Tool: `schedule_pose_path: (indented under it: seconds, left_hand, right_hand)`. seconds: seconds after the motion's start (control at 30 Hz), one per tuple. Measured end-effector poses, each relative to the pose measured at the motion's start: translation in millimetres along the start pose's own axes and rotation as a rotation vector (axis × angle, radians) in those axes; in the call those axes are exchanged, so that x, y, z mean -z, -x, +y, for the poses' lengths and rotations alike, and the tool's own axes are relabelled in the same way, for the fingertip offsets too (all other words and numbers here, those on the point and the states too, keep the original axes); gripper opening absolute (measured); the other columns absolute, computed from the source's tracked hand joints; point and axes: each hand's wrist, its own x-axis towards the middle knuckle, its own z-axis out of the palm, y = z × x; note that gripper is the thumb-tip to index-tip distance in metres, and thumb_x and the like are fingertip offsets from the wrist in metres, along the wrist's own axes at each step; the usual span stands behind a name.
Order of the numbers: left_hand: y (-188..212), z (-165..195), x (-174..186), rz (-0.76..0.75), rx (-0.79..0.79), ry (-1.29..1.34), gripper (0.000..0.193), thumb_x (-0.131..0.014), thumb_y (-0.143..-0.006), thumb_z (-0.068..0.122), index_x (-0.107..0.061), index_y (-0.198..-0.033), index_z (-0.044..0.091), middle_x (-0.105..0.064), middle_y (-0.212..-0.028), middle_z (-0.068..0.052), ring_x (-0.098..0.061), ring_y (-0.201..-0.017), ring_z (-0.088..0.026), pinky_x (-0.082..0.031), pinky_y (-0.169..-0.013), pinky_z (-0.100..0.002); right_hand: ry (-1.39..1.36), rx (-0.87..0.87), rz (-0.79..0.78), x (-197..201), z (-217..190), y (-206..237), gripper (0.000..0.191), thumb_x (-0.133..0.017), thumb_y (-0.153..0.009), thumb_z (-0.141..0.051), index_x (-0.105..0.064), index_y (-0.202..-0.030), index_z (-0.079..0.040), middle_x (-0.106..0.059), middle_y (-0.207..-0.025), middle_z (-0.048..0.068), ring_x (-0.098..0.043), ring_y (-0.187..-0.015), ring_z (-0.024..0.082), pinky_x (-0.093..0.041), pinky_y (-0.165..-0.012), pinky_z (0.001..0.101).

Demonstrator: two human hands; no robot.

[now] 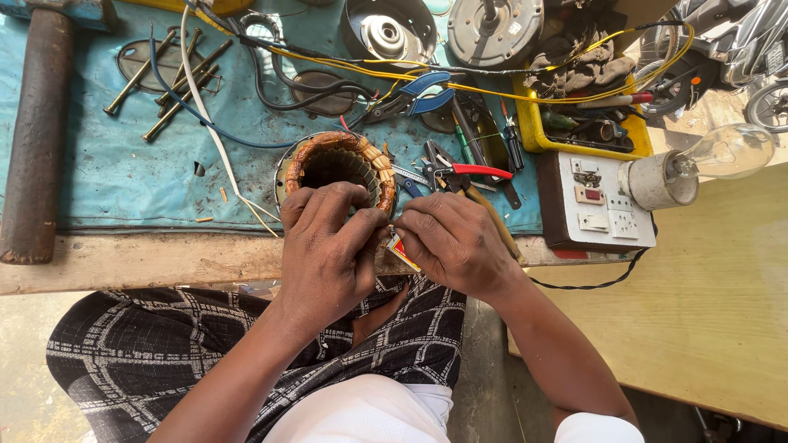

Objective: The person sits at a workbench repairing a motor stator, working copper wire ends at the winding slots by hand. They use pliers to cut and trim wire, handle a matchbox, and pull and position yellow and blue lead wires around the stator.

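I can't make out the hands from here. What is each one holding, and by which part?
Both hands, left hand and right hand, pinch a small red-and-white object at its ends, beside the copper-wound stator.

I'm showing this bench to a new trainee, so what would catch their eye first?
Probably the round copper-wound motor stator at the bench's front edge, with the left hand and right hand meeting just below it over a small red and white object. Next, the clear light bulb at right, beside the white switchboard.
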Motion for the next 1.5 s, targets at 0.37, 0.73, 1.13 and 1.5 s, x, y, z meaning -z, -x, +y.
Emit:
schedule_pose_path:
  seconds: [0.37, 0.73, 1.13, 1.5]
  left_hand:
    - [-1, -1, -1, 0.002, -0.002, -0.015, 0.021, -0.077, -0.081, 0.008, -0.07, -0.101, 0.01, -0.061, -0.107, -0.007, -0.062, -0.109, -0.026, -0.036, -0.097, -0.044]
    - [-1, -2, -4, 0.006, 0.01, -0.023, 0.022, -0.076, -0.082, 0.007, -0.07, -0.103, 0.009, -0.061, -0.108, -0.008, -0.062, -0.111, -0.027, -0.035, -0.099, -0.044]
    - [-2, -2, -4, 0.01, 0.016, -0.011, 0.019, -0.077, -0.083, 0.008, -0.07, -0.101, 0.01, -0.061, -0.107, -0.008, -0.062, -0.11, -0.027, -0.036, -0.099, -0.044]
    - [-3, -5, -5, 0.004, 0.014, -0.025, 0.019, -0.078, -0.083, 0.01, -0.071, -0.101, 0.01, -0.061, -0.109, -0.009, -0.061, -0.109, -0.027, -0.036, -0.097, -0.044]
  right_hand:
    - [-0.424, -0.321, -0.097, -17, 20, 20, 0.021, -0.056, -0.108, -0.014, -0.057, -0.094, 0.001, -0.059, -0.084, 0.008, -0.059, -0.073, 0.021, -0.049, -0.068, 0.0342]
    - [-0.533, -0.264, 0.083, -19, 15, 25, 0.021, -0.07, -0.1, -0.009, -0.063, -0.117, 0.002, -0.068, -0.108, 0.013, -0.069, -0.098, 0.019, -0.06, -0.08, 0.0292]
    - [-0.209, -0.051, 0.055, -19, 23, 14, 0.015, -0.072, -0.096, -0.005, -0.061, -0.104, 0.0, -0.067, -0.092, 0.011, -0.068, -0.082, 0.027, -0.052, -0.068, 0.0378]
    - [-0.497, -0.288, 0.12, -21, 35, 29, 0.008, -0.06, -0.105, -0.01, -0.064, -0.103, -0.002, -0.066, -0.091, 0.005, -0.064, -0.078, 0.015, -0.05, -0.065, 0.0277]
